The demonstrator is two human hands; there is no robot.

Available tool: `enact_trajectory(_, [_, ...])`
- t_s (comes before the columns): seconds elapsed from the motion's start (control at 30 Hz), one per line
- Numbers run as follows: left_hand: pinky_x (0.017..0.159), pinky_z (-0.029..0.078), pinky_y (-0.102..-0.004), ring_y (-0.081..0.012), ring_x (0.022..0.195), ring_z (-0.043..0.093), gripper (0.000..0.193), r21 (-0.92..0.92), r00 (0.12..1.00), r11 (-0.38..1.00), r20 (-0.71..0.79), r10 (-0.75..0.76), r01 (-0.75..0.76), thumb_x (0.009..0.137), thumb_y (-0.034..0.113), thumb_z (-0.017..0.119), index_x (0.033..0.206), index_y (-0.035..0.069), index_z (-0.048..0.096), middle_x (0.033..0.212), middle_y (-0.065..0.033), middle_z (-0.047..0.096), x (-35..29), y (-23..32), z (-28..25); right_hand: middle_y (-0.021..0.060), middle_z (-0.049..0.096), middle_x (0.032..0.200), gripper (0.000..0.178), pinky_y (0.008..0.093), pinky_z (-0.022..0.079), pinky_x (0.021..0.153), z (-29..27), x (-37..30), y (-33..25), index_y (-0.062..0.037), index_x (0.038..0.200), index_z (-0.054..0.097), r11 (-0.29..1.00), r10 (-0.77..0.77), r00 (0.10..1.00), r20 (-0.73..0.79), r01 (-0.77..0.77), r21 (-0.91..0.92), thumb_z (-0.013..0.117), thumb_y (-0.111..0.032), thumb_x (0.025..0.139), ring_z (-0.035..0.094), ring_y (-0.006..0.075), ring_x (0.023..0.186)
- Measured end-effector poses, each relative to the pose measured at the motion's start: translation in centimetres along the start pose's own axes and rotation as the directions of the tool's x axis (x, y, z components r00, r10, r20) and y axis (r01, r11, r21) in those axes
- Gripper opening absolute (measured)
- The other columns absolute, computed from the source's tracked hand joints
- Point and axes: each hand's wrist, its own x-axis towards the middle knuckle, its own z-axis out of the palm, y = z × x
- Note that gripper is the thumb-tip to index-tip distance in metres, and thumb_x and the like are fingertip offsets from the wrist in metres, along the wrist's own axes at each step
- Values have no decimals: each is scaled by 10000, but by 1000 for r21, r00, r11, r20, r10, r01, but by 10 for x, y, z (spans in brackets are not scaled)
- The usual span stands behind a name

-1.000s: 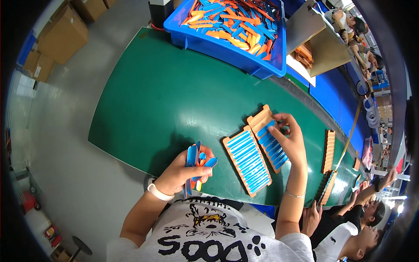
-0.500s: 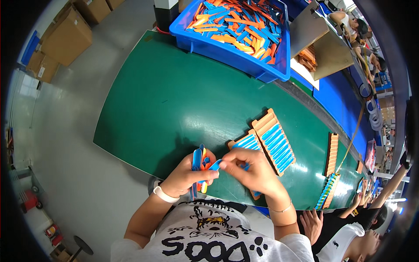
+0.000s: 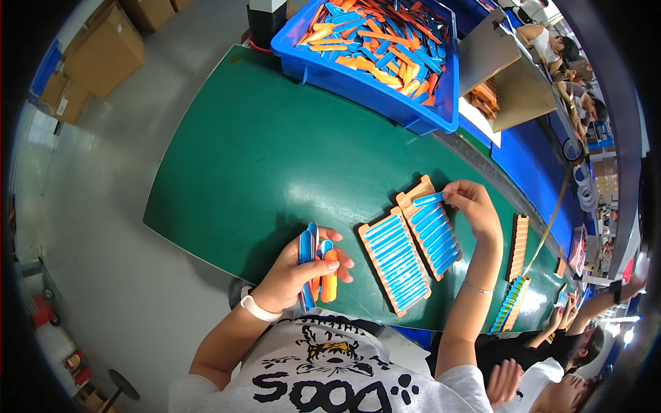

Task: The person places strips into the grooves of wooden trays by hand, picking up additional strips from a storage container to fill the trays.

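Observation:
My left hand (image 3: 286, 277) is closed around a bundle of slim, round-ended blue strips (image 3: 305, 251) and orange strips (image 3: 330, 283), above the near edge of the table. My right hand (image 3: 475, 206) pinches the end of a single blue strip (image 3: 427, 199) between thumb and fingertips. That strip lies across the far end of an orange-brown ridged tray (image 3: 421, 187), whose grooves below hold a row of blue strips (image 3: 434, 234). Close beside it, on the left, a second ridged tray (image 3: 401, 311) is lined with blue strips along its length.
A blue bin (image 3: 358, 96) heaped with loose blue and orange strips stands at the table's far end. Along the right side of the green table (image 3: 227, 151) lie an orange-brown ridged tray (image 3: 518, 248) and one with blue and yellow-green pieces (image 3: 509, 306). Co-workers sit at right.
My right hand has moved from beside the left hand's bundle to the far end of the right tray, carrying a blue strip. The left tray is now uncovered; my left hand stays nearly in place.

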Motion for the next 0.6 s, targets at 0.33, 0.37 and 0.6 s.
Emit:
enact_trajectory(0.33, [789, 537, -407, -291, 897, 664, 415, -45, 998, 998, -22, 51, -52, 850, 50, 628, 1209, 29, 421, 943, -153, 641, -1, -5, -2, 13, 545, 780, 198, 248, 444, 606, 22, 8, -12, -34, 876, 581, 953, -107, 992, 72, 123, -278, 723, -64, 741, 514, 98, 712])
enact_trajectory(0.37, [795, 533, -396, -302, 918, 668, 396, -47, 998, 997, 1, 62, -61, 872, 38, 612, 1216, 30, 415, 958, -155, 647, -1, -6, -2, 13, 545, 780, 198, 248, 444, 606, 23, 8, -12, -34, 876, 581, 953, -106, 992, 74, 123, -277, 723, -64, 741, 514, 98, 712])
enact_trajectory(0.6, [788, 533, -397, -309, 919, 670, 354, -46, 995, 995, -32, 92, -94, 874, 74, 626, 1168, 35, 433, 942, -147, 653, -1, -7, -1, 40, 555, 794, 218, 285, 467, 668, 32, -8, -20, -30, 911, 574, 926, -213, 976, -35, 190, -327, 699, -26, 732, 535, 139, 756])
